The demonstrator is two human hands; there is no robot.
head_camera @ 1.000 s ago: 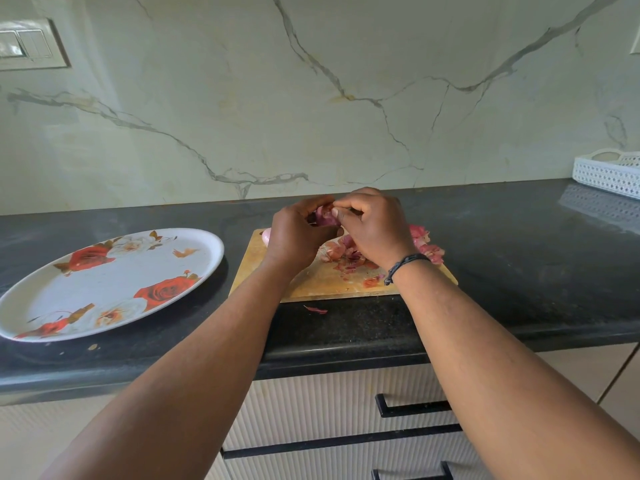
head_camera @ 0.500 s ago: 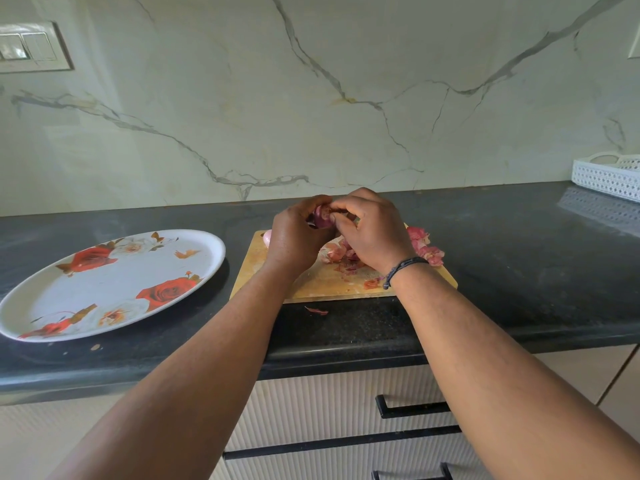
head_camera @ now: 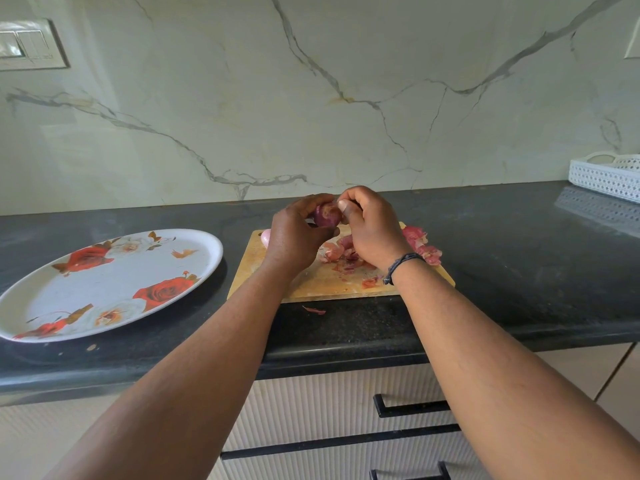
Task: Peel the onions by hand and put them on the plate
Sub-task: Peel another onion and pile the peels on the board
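Observation:
A small purple onion (head_camera: 327, 214) is held above the wooden cutting board (head_camera: 311, 282). My left hand (head_camera: 294, 237) grips it from the left, and my right hand (head_camera: 372, 230) pinches its right side with thumb and fingers. Pink onion skins (head_camera: 420, 245) lie scattered on the board under and beside my right hand. A pale peeled onion (head_camera: 266, 237) peeks out behind my left hand at the board's left corner. The oval white plate (head_camera: 204, 268) with red rose prints sits on the counter to the left of the board, with nothing on it.
The black stone counter (head_camera: 519, 271) runs the full width, with a marble wall behind. A white perforated basket (head_camera: 606, 176) stands at the far right. One loose skin scrap (head_camera: 314, 310) lies on the counter before the board. Drawers with black handles (head_camera: 412, 407) sit below.
The onion has turned in my fingers and shows more of its purple side. My right thumb has shifted up onto the onion's right edge. Both hands stay over the board.

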